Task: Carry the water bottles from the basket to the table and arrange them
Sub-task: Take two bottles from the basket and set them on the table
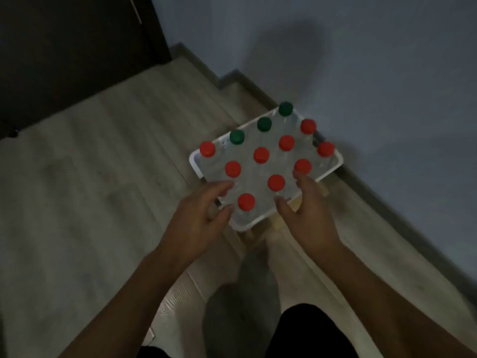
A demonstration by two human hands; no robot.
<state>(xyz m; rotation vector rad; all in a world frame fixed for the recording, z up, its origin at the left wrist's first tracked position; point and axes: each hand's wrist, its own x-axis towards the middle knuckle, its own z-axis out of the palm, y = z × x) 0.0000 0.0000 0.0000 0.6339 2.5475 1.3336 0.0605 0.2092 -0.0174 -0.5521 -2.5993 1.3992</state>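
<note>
Down on the pale wood-look floor point(90, 202), close to the grey-blue wall point(361, 60), sits the white basket point(195, 164), a rectangle whose long side runs from lower left up toward the upper right of the view, one long edge lying near the dark skirting. It is packed with clear water bottles point(273, 202), all standing upright with their long axes vertical and caps pointing straight up at the camera, in three slanted rows of four: red caps point(261, 155) almost everywhere, three green caps point(264, 124) along the far row (the light is dim, so the bottle bodies barely show).

Both bare arms reach in from below. Left hand point(198, 220) hovers at the near left corner of the basket, fingers loosely spread and curved, gripping nothing, thumb tip just beside the nearest red-capped bottle point(246, 202). Right hand point(307, 215) is over the near right edge, fingers spread and relaxed, also holding nothing, fingertips close to another red cap point(302, 166). Whether either hand touches a bottle, I cannot tell.
</note>
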